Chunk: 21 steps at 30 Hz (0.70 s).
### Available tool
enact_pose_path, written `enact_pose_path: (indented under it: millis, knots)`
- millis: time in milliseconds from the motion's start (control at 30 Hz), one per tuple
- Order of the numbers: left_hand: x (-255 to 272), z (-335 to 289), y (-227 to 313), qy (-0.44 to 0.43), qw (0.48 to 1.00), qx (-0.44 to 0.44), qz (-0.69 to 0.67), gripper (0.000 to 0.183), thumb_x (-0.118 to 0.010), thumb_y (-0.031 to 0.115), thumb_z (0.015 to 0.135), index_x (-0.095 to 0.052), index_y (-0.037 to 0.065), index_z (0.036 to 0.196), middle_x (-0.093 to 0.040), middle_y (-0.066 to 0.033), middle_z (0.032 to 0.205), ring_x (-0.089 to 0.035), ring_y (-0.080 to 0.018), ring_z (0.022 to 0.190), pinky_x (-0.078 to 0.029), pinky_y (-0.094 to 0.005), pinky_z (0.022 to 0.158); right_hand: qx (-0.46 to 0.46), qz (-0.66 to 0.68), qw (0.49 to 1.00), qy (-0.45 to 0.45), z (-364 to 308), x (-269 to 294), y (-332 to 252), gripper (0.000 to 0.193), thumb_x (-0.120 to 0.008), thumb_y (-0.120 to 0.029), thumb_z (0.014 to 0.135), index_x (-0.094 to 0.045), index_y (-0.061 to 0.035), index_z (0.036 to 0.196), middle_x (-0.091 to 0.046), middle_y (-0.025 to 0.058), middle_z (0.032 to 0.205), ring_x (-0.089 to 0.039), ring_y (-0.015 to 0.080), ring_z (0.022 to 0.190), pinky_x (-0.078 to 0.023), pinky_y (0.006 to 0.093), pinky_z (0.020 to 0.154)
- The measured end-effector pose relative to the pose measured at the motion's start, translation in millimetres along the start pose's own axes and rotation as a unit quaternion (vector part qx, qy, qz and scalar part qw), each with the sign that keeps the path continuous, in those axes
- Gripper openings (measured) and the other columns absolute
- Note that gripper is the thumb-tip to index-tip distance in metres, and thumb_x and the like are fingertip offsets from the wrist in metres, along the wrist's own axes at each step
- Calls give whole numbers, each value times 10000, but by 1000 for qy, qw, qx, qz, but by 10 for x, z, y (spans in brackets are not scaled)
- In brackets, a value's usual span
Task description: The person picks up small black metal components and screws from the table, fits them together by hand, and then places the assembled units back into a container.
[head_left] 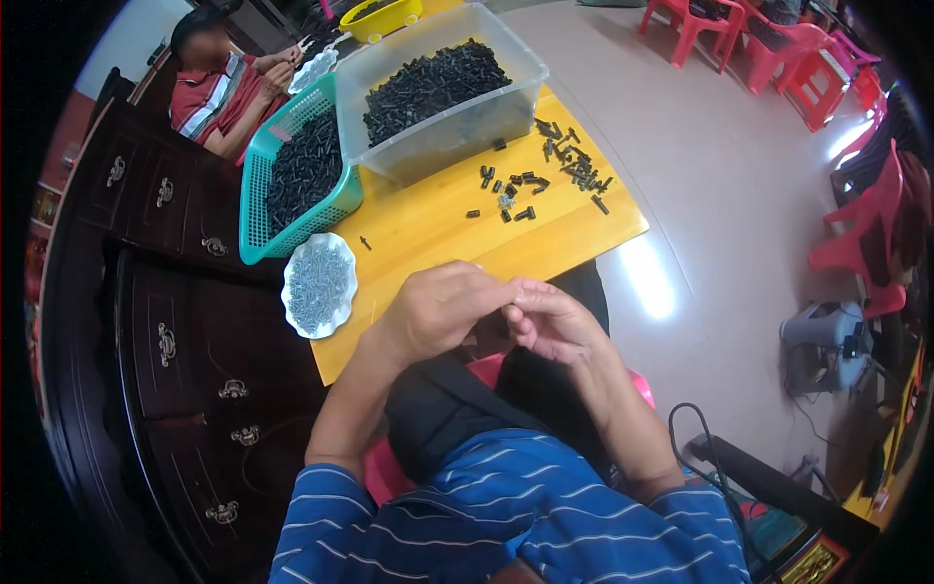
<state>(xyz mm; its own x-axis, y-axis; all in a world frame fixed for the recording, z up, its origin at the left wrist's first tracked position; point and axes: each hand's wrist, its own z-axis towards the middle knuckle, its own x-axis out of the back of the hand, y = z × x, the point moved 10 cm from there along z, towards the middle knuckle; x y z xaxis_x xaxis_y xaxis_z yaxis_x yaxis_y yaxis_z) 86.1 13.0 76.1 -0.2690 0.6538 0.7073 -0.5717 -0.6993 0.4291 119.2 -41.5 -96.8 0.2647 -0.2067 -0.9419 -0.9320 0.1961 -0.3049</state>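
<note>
Far left: dark wood cabinet (185, 365), glossy drawer fronts, ornate metal pulls. Next, a co-worker in a red top (199, 102), both hands raised at the far table side. Teal basket (251, 209), perforated plastic, full of short black tubular parts (304, 165). White scalloped dish (289, 277) just below it at the table edge, heaped with thin silvery pins or screws (319, 287). Single small dark piece (365, 242) right of the dish. Translucent plastic bin (448, 141) beside the basket, holding more black parts, blocks part of the tabletop. Left hand (440, 310): palm down, wrist bent, fingers curled inward, tips meeting the other hand's. Loose black parts (516, 183) scattered on the yellow wood table (418, 234), beyond the hands. Right hand (553, 323): palm partly up, fingers bent, thumb and index together at the left fingertips. Can't tell what either pinches; fingers cover it. Denser black pile (579, 164) near the table's right edge. Far right: grey appliance (825, 341), pinkish-red plastic chairs (871, 229) on shiny floor.
</note>
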Motion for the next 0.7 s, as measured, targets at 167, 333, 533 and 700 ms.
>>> enact_pose_path:
  millis: [167,333,533,700]
  knots:
    - [-42,17,16,-68,997,-13,16,324,-744,-40,759,-701,40,1069,-715,-116,925,-701,-304,825,-574,-383,771,-14,-6,1000,12,3,-21,39,91,-668,-164,955,-625,-84,971,-693,24,836,-625,75,632,-522,232,617]
    - [-32,-27,-181,-60,997,41,-20,350,-756,-18,766,-685,28,1106,-714,-137,935,-704,-317,846,-564,-376,767,20,-52,998,16,-13,-123,-35,157,-666,-180,963,-647,-70,1073,-713,45,927,-661,94,749,-547,251,722]
    - [114,-25,-166,19,994,90,63,508,-846,112,697,-660,16,1160,-704,-169,1046,-692,-341,935,-554,-390,820,68,-75,993,59,-24,-40,-104,246,-665,-189,966,-635,-53,1168,-708,64,1004,-683,144,899,-552,288,836]
    - [-120,-101,-158,28,973,122,193,616,-855,184,638,-649,13,1193,-681,-173,1146,-675,-333,1012,-554,-400,850,76,-52,992,90,-1,-55,-101,216,-655,-200,974,-631,-65,1140,-704,68,1019,-672,179,1052,-516,330,945]
